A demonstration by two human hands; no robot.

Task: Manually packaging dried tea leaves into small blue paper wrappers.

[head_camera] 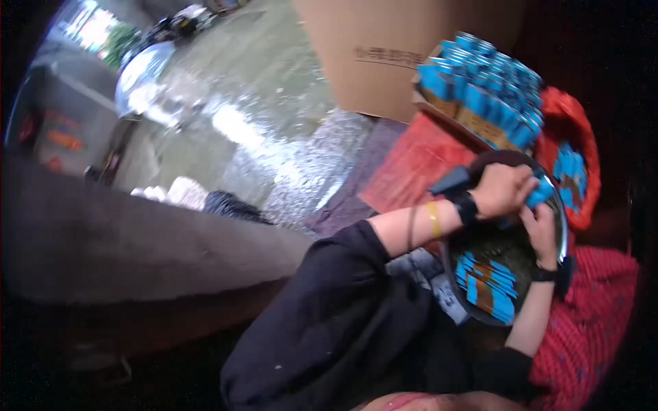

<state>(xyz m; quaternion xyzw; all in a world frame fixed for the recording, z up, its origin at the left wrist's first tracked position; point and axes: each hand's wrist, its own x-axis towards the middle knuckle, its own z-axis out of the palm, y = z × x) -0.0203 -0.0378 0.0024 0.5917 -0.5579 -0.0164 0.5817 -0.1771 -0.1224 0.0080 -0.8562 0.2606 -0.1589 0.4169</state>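
Note:
My left hand (501,190) is at the far side of a round dark pan or basin (447,267) with a shiny rim. Its fingers close around a small bright blue piece (541,191), blurred by motion. Just below, my right hand (541,231) reaches up with its fingertips against the same piece. Both hands are over the pan. Flat blue strips with a brown band (486,287) lie side by side in the pan's near part. My left forearm hides some of the pan's inside.
An open carton of upright blue cylinders (478,92) stands beyond the pan, beside a large cardboard box (370,61). A red bag (583,118) at right holds more blue strips (569,174). A red sheet (416,159) lies left of the pan. A grey ledge (128,241) borders wet ground (267,61).

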